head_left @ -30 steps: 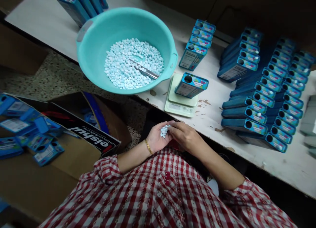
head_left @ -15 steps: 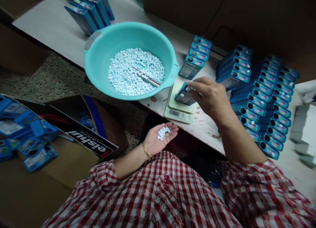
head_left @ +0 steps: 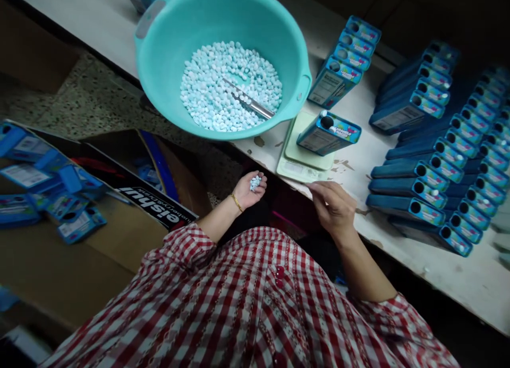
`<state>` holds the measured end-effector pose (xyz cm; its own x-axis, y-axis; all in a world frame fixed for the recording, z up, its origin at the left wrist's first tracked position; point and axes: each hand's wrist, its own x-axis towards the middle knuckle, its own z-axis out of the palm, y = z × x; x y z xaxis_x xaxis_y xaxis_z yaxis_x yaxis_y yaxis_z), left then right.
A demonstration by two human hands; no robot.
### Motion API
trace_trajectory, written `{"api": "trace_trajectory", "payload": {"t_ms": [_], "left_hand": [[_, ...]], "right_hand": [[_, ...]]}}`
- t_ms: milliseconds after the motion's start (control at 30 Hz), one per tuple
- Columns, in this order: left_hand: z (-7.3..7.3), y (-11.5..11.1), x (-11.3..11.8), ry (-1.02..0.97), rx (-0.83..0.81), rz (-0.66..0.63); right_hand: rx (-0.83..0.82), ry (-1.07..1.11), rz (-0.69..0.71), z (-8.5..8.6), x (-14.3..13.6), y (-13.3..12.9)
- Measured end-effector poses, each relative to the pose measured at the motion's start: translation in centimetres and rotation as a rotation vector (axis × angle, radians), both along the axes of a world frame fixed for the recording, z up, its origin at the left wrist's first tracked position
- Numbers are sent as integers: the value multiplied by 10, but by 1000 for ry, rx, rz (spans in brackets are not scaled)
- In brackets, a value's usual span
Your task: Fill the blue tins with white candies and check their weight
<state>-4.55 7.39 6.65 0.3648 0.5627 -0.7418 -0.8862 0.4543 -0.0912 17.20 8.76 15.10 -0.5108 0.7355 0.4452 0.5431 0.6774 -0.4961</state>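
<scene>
In the head view my left hand (head_left: 249, 191) is palm up with its fingers curled around a small heap of pale-blue tablets (head_left: 255, 184). My right hand (head_left: 335, 204) hovers by the front edge of a pale-green digital scale (head_left: 295, 170). Its thumb and fingers are drawn together; whatever may be between the fingertips is too small to make out. On the scale stands a blue printed box (head_left: 330, 133) with a round hole in its top and a white spot beside the hole. A large turquoise basin (head_left: 223, 17) holds many tablets, with metal tongs (head_left: 255, 103) lying on them.
Rows of blue boxes (head_left: 430, 190) crowd the table's right side. A short row of similar boxes (head_left: 338, 73) stands behind the scale. At lower left, an open carton (head_left: 119, 256) holds several more boxes. The white table's front edge (head_left: 392, 246) runs diagonally past my right arm.
My right hand has left the box on the scale and drawn back toward the table edge. My left fingers have curled further around the tablets. The view has shifted.
</scene>
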Motion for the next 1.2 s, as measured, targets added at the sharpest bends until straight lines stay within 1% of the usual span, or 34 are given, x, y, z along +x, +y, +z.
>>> {"api": "trace_trajectory", "payload": {"t_ms": [33, 100, 200, 267, 400, 533, 667, 800, 867, 1000, 1200], "left_hand": [[-4, -3, -5, 6, 3, 3], [-10, -12, -13, 39, -9, 14], [-14, -24, -21, 94, -42, 29], [-13, -30, -20, 111, -57, 13], [-5, -38, -5, 115, -68, -47], [6, -45, 12, 122, -64, -106], [19, -49, 18, 129, -72, -140], [30, -51, 19, 155, -45, -135], [35, -51, 19, 145, -10, -140], [39, -49, 21, 123, 57, -158], [38, -46, 23, 170, 65, -189]], "right_hand": [[-26, 11, -43, -6, 5, -4], [-51, 38, -125, -12, 15, -8], [-57, 96, -227, -14, 26, -8], [-60, 140, -284, -12, 30, -6], [-36, 212, -363, -10, 28, 0], [-29, 298, -487, -8, 28, 10], [-10, 400, -597, -5, 35, 25], [-74, 540, -607, -7, 39, 32], [-128, 554, -587, -9, 40, 33], [-201, 477, -544, -14, 40, 37], [-222, 373, -432, -15, 41, 54]]}}
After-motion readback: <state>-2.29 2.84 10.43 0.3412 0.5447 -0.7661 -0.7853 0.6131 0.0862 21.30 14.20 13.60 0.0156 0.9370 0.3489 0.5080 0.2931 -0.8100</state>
